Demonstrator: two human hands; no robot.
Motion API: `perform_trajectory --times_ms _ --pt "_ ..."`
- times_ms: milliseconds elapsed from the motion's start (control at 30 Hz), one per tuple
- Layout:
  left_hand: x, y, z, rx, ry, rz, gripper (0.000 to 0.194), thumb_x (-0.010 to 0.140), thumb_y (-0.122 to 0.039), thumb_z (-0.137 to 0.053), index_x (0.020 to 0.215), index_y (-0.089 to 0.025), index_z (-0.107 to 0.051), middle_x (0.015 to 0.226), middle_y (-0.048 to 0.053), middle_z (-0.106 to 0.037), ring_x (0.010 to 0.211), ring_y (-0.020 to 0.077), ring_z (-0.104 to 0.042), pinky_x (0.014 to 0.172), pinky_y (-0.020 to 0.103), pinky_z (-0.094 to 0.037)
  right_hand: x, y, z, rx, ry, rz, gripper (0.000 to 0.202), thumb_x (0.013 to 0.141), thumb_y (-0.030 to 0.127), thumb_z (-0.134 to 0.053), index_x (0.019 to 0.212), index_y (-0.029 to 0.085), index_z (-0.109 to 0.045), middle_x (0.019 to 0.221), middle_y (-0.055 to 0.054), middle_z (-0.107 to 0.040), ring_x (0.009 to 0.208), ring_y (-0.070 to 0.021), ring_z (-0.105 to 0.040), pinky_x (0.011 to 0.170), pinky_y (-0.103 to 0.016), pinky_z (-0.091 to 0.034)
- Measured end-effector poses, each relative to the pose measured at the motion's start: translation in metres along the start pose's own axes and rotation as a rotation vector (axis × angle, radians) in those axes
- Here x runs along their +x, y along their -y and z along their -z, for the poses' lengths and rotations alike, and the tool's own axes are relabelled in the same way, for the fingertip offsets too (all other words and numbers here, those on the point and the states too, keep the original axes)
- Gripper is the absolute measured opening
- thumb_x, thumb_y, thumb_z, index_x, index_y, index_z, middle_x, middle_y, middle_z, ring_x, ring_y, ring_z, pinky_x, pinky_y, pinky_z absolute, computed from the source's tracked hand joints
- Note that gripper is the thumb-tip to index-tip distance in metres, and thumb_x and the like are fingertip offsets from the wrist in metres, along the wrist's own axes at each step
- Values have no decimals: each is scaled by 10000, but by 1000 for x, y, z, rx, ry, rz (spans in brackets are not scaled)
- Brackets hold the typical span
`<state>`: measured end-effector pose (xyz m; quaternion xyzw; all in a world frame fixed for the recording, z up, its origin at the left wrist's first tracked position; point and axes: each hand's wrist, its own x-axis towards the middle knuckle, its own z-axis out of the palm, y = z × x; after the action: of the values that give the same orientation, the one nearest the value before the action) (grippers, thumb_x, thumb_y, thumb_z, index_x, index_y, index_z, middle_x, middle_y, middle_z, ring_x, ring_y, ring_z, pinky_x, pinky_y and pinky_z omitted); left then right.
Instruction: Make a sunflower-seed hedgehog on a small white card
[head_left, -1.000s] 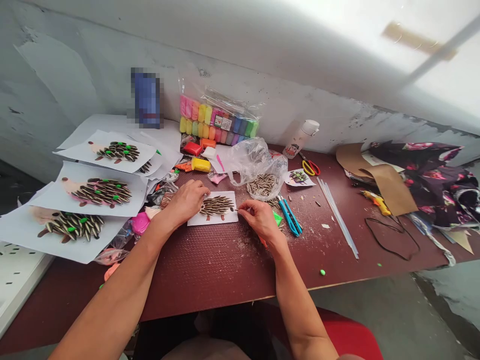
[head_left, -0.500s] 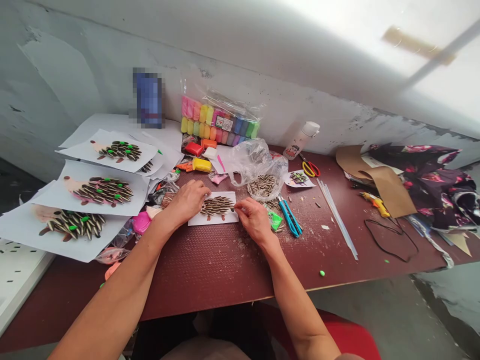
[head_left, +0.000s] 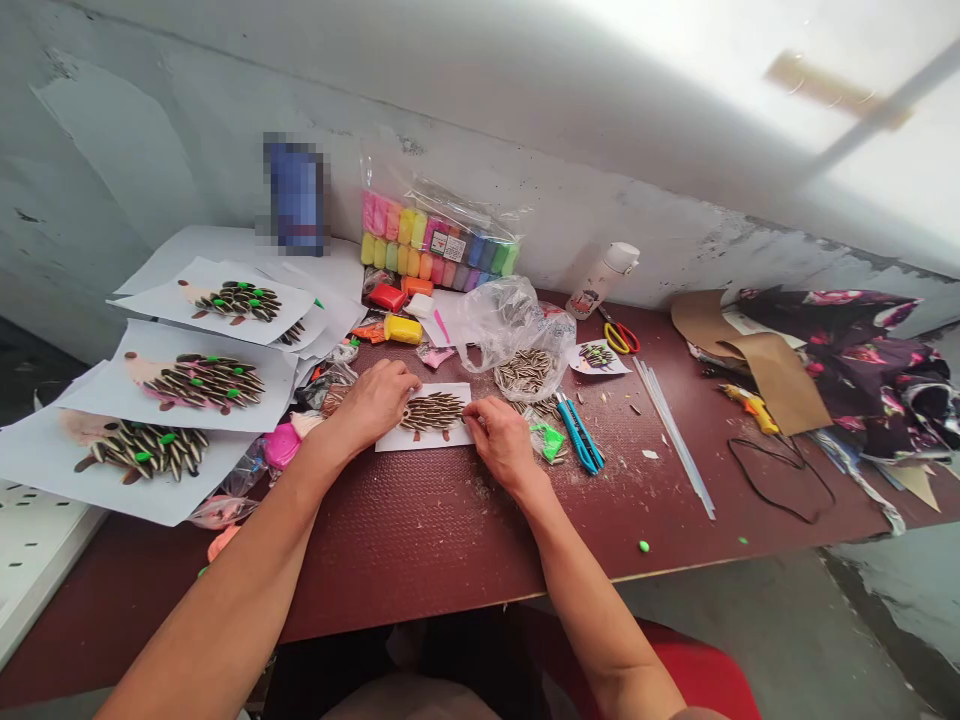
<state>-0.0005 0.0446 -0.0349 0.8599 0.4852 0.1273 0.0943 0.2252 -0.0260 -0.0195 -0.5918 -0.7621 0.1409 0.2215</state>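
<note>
A small white card (head_left: 390, 436) lies on the dark red table, bearing a hedgehog shape of striped seeds (head_left: 433, 411) with brown feet. My left hand (head_left: 379, 398) rests at the card's left edge, fingers bent together over the hedgehog's head end; anything under them is hidden. At the right edge is my right hand (head_left: 501, 435), thumb and forefinger pinched by the outermost seeds; what they hold is too small to make out. Behind it a clear plastic bag holds loose seeds (head_left: 525, 372). Larger finished-looking hedgehog sheets (head_left: 217, 478) are stacked at the left.
Coloured clay packs (head_left: 442, 250) stand against the wall, near a white bottle (head_left: 604, 280). Right of my right hand lie a blue cutter (head_left: 581, 438), red-yellow scissors (head_left: 621, 337), glue sticks (head_left: 675, 440), a glue gun (head_left: 756, 408) and floral cloth (head_left: 862, 370).
My right hand has shifted slightly left, its fingertips closer to the seeds at the card's right edge. My left hand has stayed in place.
</note>
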Motion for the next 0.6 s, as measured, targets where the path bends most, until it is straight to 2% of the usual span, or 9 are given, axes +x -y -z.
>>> perform_trajectory --times_ms 600 --pt "0 2 -1 -22 -9 -5 313 943 -118 -485 1007 -186 -784 988 120 -691 950 259 -599 840 373 -502 1 1 -5 -35 9 -5 174 1004 217 -568 958 240 -734 917 -48 -698 852 -185 -628 735 -265 -414"
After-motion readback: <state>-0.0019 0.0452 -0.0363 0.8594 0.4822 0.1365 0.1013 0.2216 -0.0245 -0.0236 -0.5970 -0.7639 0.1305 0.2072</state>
